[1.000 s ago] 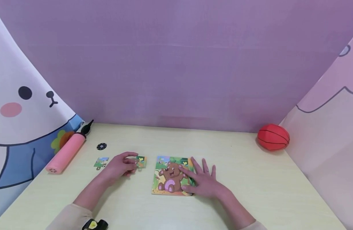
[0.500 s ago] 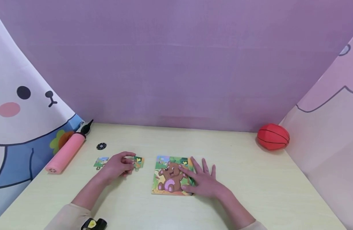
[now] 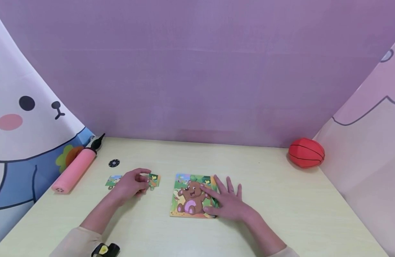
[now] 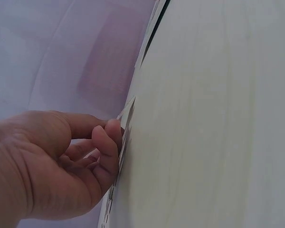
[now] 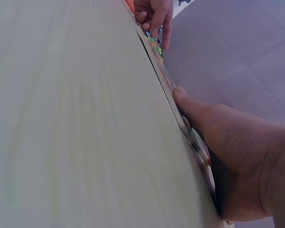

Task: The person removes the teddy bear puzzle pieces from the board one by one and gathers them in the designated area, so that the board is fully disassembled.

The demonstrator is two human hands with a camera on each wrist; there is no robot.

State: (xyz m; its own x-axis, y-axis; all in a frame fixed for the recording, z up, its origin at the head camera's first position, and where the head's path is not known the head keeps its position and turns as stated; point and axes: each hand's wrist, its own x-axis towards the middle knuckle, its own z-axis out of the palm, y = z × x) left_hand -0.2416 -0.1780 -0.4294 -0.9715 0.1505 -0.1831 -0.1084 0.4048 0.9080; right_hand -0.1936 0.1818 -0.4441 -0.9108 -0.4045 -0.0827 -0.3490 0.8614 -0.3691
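Observation:
In the head view a square bear jigsaw puzzle lies flat at the middle of the table. My right hand rests with spread fingers on its right side, covering part of that edge. To the left, my left hand pinches a puzzle piece with a small yellow figure on green. The left wrist view shows curled fingers at the piece, seen edge-on and slightly tilted. Another puzzle piece lies left of my left hand, which partly hides it.
A black round disc lies behind the loose piece. The pink hand pump with a black nozzle sits along the left table edge. At the back right is a red ball with black lines. A purple backdrop stands behind the table.
My left hand has shifted slightly left with the puzzle piece, widening the gap to the bear puzzle. The right hand keeps its place on the puzzle.

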